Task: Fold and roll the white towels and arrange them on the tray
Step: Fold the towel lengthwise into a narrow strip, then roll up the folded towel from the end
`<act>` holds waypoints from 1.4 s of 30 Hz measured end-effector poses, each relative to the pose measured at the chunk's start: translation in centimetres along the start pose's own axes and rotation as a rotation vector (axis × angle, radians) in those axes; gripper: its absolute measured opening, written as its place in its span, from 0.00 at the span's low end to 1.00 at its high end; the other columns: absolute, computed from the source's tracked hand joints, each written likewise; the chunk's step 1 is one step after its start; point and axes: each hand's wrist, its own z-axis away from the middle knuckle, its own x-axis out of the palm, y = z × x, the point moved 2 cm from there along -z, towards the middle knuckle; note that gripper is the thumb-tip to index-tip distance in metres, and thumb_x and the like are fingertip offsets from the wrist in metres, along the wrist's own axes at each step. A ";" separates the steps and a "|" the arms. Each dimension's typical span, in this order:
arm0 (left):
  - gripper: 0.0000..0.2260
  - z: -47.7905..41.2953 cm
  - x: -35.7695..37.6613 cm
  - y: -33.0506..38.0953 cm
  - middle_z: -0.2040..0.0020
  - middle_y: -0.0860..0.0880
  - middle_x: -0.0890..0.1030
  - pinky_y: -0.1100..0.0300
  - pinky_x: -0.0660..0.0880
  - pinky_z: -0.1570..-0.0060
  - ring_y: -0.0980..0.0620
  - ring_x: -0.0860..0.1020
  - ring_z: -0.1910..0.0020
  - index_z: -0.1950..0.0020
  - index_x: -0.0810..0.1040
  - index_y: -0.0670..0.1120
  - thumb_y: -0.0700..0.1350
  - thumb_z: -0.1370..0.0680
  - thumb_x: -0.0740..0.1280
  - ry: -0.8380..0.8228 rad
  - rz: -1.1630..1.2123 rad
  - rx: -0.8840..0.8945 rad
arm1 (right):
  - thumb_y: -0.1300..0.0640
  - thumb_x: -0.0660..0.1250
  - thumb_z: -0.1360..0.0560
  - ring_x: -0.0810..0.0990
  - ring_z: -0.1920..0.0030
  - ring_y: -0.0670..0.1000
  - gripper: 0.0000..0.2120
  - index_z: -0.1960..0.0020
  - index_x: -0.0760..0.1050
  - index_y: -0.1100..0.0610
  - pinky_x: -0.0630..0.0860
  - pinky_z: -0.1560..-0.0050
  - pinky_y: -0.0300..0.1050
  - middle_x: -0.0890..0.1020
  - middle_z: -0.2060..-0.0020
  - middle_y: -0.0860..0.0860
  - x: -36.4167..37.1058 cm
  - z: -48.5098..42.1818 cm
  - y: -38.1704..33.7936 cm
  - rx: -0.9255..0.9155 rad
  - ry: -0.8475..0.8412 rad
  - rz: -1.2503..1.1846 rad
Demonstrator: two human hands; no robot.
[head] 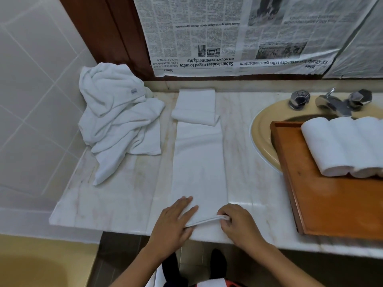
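Note:
A white towel [199,162] folded into a long narrow strip lies on the marble counter [116,204], running away from me. Its far end is doubled back in two folds. My left hand [174,220] lies flat on the strip's near end with straight fingers. My right hand [238,222] pinches the near edge, which is lifted and turned over a little. A wooden tray [323,208] sits at the right, over the sink, with three rolled white towels [348,146] side by side on it.
A heap of crumpled white towels [118,117] fills the counter's back left corner against the tiled wall. A beige sink [263,137] with a chrome tap [333,102] lies under the tray. Newspaper sheets [238,34] cover the wall behind.

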 end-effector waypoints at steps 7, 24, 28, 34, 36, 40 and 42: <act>0.10 1.7 -1.5 -1.9 0.53 0.56 0.75 0.66 0.67 0.56 0.56 0.73 0.56 0.46 0.80 0.53 0.52 0.25 0.64 0.150 0.130 -0.125 | 0.60 0.66 0.23 0.75 0.51 0.43 0.10 0.54 0.76 0.44 0.72 0.50 0.33 0.80 0.55 0.44 0.4 0.7 -0.1 0.162 0.006 -0.112; 0.09 2.3 -3.4 -2.6 0.57 0.60 0.76 0.72 0.70 0.56 0.58 0.77 0.56 0.47 0.79 0.59 0.45 0.23 0.70 0.147 0.512 -0.454 | 0.69 0.67 0.26 0.76 0.56 0.44 0.15 0.58 0.77 0.49 0.70 0.57 0.28 0.75 0.56 0.41 1.5 0.9 -0.8 0.017 0.207 -0.100; 0.06 2.6 -3.4 -3.1 0.56 0.62 0.75 0.69 0.71 0.57 0.60 0.75 0.55 0.49 0.81 0.58 0.52 0.23 0.65 0.134 0.356 -0.365 | 0.67 0.70 0.28 0.74 0.52 0.40 0.08 0.52 0.81 0.56 0.70 0.50 0.27 0.74 0.53 0.41 2.7 1.9 -0.5 -0.155 0.264 0.059; 0.10 2.0 -2.9 -3.9 0.53 0.55 0.77 0.59 0.75 0.60 0.56 0.74 0.57 0.52 0.84 0.50 0.50 0.24 0.63 0.225 0.155 -0.135 | 0.62 0.72 0.31 0.75 0.49 0.47 0.14 0.45 0.80 0.58 0.76 0.50 0.36 0.76 0.46 0.49 2.4 3.0 -0.2 -0.332 0.257 0.171; 0.10 2.0 -2.7 -4.2 0.53 0.54 0.78 0.59 0.74 0.62 0.54 0.74 0.59 0.54 0.84 0.49 0.49 0.24 0.64 0.267 0.102 -0.069 | 0.60 0.72 0.32 0.75 0.47 0.48 0.16 0.44 0.79 0.56 0.76 0.48 0.38 0.76 0.44 0.49 2.3 3.1 0.2 -0.339 0.245 0.215; 0.13 2.2 -2.8 -4.7 0.53 0.52 0.81 0.62 0.67 0.60 0.54 0.74 0.57 0.54 0.85 0.49 0.52 0.21 0.62 0.316 0.067 0.016 | 0.58 0.66 0.28 0.76 0.49 0.49 0.12 0.46 0.80 0.55 0.73 0.49 0.38 0.78 0.46 0.49 2.3 2.9 0.2 -0.340 0.270 0.314; 0.10 2.4 -2.8 -5.1 0.51 0.52 0.81 0.60 0.69 0.61 0.53 0.76 0.55 0.51 0.83 0.50 0.53 0.22 0.65 0.308 0.063 0.074 | 0.56 0.63 0.27 0.76 0.50 0.50 0.12 0.47 0.81 0.56 0.71 0.49 0.37 0.78 0.47 0.50 2.4 2.7 0.0 -0.341 0.291 0.338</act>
